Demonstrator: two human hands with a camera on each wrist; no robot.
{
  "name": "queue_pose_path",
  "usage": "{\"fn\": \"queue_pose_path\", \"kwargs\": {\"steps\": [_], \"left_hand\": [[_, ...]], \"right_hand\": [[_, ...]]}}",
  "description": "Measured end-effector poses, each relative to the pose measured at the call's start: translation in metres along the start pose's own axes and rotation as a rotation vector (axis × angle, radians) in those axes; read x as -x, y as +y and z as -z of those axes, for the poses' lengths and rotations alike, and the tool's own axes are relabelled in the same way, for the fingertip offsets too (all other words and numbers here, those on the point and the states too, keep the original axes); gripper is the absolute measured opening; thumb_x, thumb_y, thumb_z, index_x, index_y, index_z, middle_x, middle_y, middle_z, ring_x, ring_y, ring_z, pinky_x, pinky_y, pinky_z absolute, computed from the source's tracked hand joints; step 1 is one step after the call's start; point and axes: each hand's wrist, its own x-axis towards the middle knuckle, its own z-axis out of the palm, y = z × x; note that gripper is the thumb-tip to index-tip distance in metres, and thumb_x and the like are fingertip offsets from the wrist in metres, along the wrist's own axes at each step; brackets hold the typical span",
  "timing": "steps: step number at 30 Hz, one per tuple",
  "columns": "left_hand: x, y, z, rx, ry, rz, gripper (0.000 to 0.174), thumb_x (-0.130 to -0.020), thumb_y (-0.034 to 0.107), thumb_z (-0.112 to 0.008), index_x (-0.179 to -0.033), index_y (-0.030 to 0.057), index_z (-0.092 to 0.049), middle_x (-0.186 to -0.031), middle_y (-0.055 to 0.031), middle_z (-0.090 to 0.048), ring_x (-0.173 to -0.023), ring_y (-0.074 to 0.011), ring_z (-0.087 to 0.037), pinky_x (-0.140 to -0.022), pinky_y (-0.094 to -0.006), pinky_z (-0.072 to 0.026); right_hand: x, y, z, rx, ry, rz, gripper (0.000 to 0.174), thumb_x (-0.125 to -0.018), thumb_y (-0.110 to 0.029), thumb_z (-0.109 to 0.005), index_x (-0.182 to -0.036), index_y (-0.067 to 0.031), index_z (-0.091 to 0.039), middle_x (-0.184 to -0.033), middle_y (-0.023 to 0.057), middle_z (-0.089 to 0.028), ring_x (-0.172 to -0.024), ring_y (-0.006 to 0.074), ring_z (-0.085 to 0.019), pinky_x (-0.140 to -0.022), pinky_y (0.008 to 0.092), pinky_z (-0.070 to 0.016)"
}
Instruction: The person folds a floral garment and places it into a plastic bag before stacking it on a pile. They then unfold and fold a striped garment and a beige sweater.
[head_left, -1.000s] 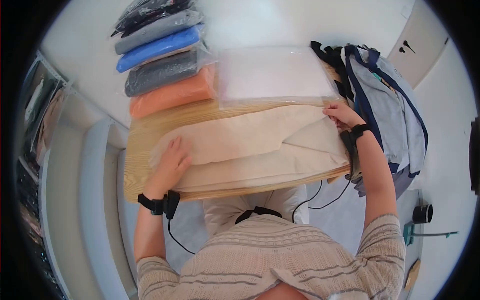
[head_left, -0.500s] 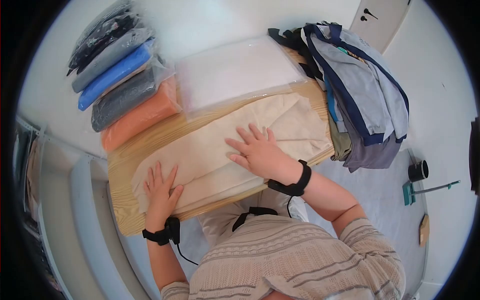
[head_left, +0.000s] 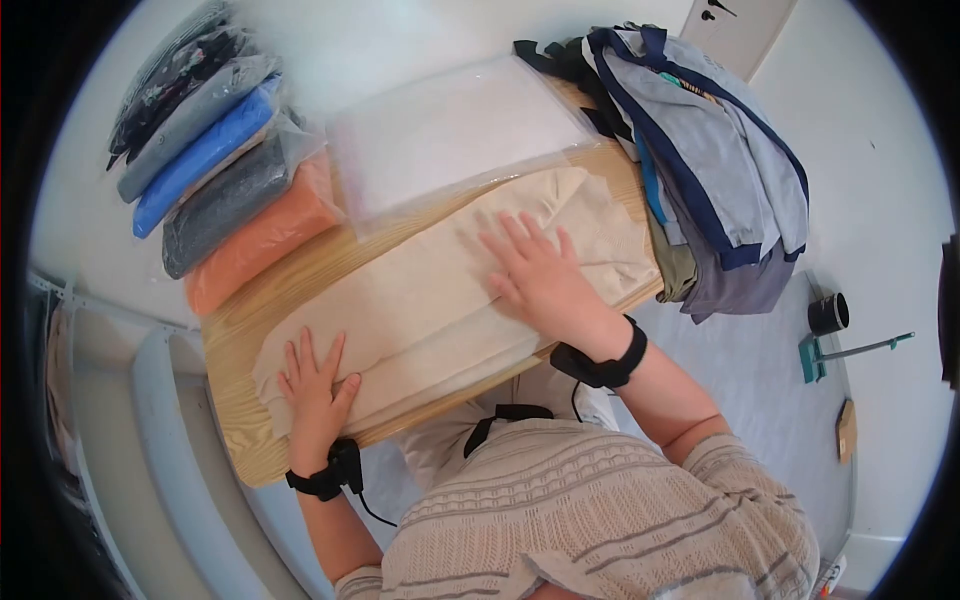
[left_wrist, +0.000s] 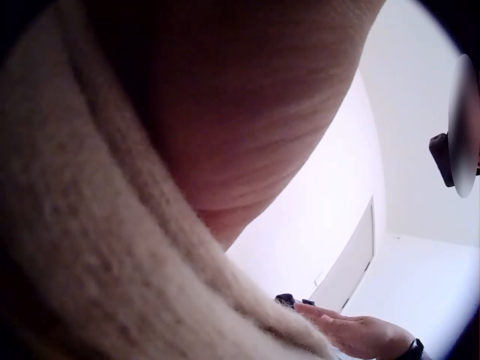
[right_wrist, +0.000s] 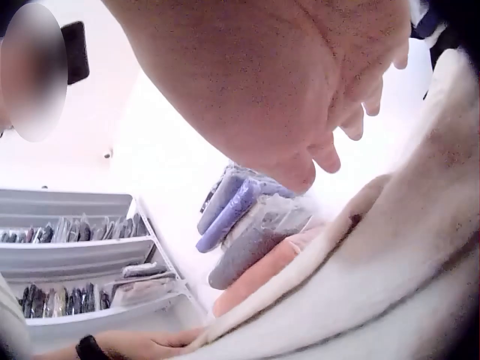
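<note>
A cream-coloured garment, folded into a long strip, lies along the front of the wooden table. My left hand rests on its left end with fingers spread. Toward its right part, my right hand is over the cloth, palm down, fingers spread and slightly blurred. In the right wrist view the palm of the right hand shows above the garment's layered folds. Thick soft layers of the garment fill the left wrist view beside the left hand.
Folded clothes in clear bags, an orange one lowest, are stacked at the back left. Clear plastic bags lie flat behind the garment. A heap of clothes hangs over the table's right end. Shelves stand to the left.
My right hand has let go of the garment's right end and moved inward, spreading flat over the cloth. The left hand has spread its fingers on the left end. The head view has turned.
</note>
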Motion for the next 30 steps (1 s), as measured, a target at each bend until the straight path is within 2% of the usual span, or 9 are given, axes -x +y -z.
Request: {"fn": "queue_pose_path", "kwargs": {"steps": [2,6,12,15,17,18,22,29,30], "left_hand": [[-0.001,-0.001,0.001,0.003,0.014,-0.014,0.055,-0.087,0.039,-0.055,-0.138,0.0268,-0.042,-0.153,-0.0161,-0.014,-0.139,-0.042,-0.009,-0.106,-0.0632,-0.0038],[0.0,-0.001,0.0,-0.013,-0.002,-0.004,0.055,-0.087,0.037,-0.055,-0.139,0.0262,-0.041,-0.153,-0.0156,-0.014,-0.139,-0.0416,-0.008,-0.106,-0.0622,-0.0024],[0.0,-0.001,0.0,0.015,-0.018,-0.001,0.054,-0.087,0.036,-0.054,-0.139,0.0257,-0.041,-0.153,-0.0152,-0.014,-0.14,-0.0406,-0.008,-0.107,-0.0618,-0.002],[-0.002,0.0,0.001,0.014,-0.013,0.007,0.054,-0.088,0.036,-0.054,-0.139,0.0256,-0.041,-0.153,-0.015,-0.014,-0.14,-0.0403,-0.008,-0.107,-0.0613,-0.0018],[0.0,0.0,0.0,0.01,-0.032,0.003,0.054,-0.088,0.036,-0.054,-0.139,0.0256,-0.041,-0.153,-0.0148,-0.014,-0.14,-0.0402,-0.008,-0.107,-0.061,-0.0017],[0.0,0.0,0.0,0.004,-0.024,0.005,0.054,-0.087,0.036,-0.054,-0.139,0.0256,-0.041,-0.153,-0.0146,-0.014,-0.14,-0.04,-0.008,-0.107,-0.0606,-0.0017],[0.0,0.001,0.0,0.007,-0.01,0.004,0.055,-0.087,0.036,-0.054,-0.139,0.0254,-0.041,-0.153,-0.0141,-0.015,-0.14,-0.0396,-0.008,-0.108,-0.0602,-0.0024],[0.004,-0.003,-0.001,0.031,0.032,0.026,0.054,-0.087,0.034,-0.055,-0.139,0.0242,-0.042,-0.152,-0.0145,-0.018,-0.14,-0.0397,-0.009,-0.107,-0.061,-0.0023],[0.006,-0.006,0.0,0.037,0.054,-0.028,0.052,-0.088,0.031,-0.055,-0.137,0.0202,-0.044,-0.151,-0.0144,-0.021,-0.139,-0.0383,-0.013,-0.108,-0.0577,-0.0066]], "right_hand": [[-0.004,-0.001,-0.004,-0.033,0.0,0.086,0.052,-0.092,-0.038,-0.045,-0.138,-0.0142,-0.039,-0.147,0.0146,-0.028,-0.136,0.0351,-0.025,-0.104,0.062,-0.023],[-0.029,0.022,0.011,0.007,-0.1,-0.019,0.052,-0.092,-0.041,-0.043,-0.139,-0.0174,-0.038,-0.148,0.0137,-0.027,-0.137,0.0344,-0.024,-0.104,0.0634,-0.0215],[-0.056,0.108,0.005,0.084,-0.455,-0.168,0.054,-0.092,-0.045,-0.039,-0.137,-0.0155,-0.04,-0.146,0.0129,-0.033,-0.135,0.0339,-0.028,-0.104,0.0645,-0.021],[-0.046,0.095,0.011,0.114,-0.293,-0.239,0.045,-0.091,-0.043,-0.044,-0.123,-0.0133,-0.054,-0.136,0.0107,-0.045,-0.129,0.0316,-0.038,-0.1,0.0624,-0.027],[-0.012,0.045,0.016,0.175,0.043,0.157,0.042,-0.09,-0.04,-0.048,-0.123,-0.0146,-0.053,-0.134,0.0109,-0.047,-0.126,0.0318,-0.041,-0.098,0.0609,-0.03],[-0.003,0.008,0.011,0.005,0.157,0.049,0.043,-0.089,-0.039,-0.051,-0.126,-0.0164,-0.051,-0.134,0.0113,-0.047,-0.127,0.0305,-0.041,-0.098,0.0603,-0.0305],[0.027,-0.028,-0.035,-0.021,0.12,0.163,0.056,-0.085,-0.043,-0.056,-0.135,-0.0198,-0.044,-0.139,0.0116,-0.041,-0.129,0.0316,-0.037,-0.099,0.0568,-0.029],[0.025,-0.025,-0.034,-0.071,0.085,0.204,0.055,-0.085,-0.042,-0.056,-0.134,-0.0208,-0.044,-0.138,0.0125,-0.041,-0.128,0.0323,-0.037,-0.1,0.0564,-0.0287],[0.025,-0.026,-0.034,-0.07,0.071,0.185,0.055,-0.085,-0.043,-0.055,-0.134,-0.0209,-0.044,-0.138,0.0129,-0.041,-0.129,0.0325,-0.036,-0.1,0.0571,-0.028]]}}
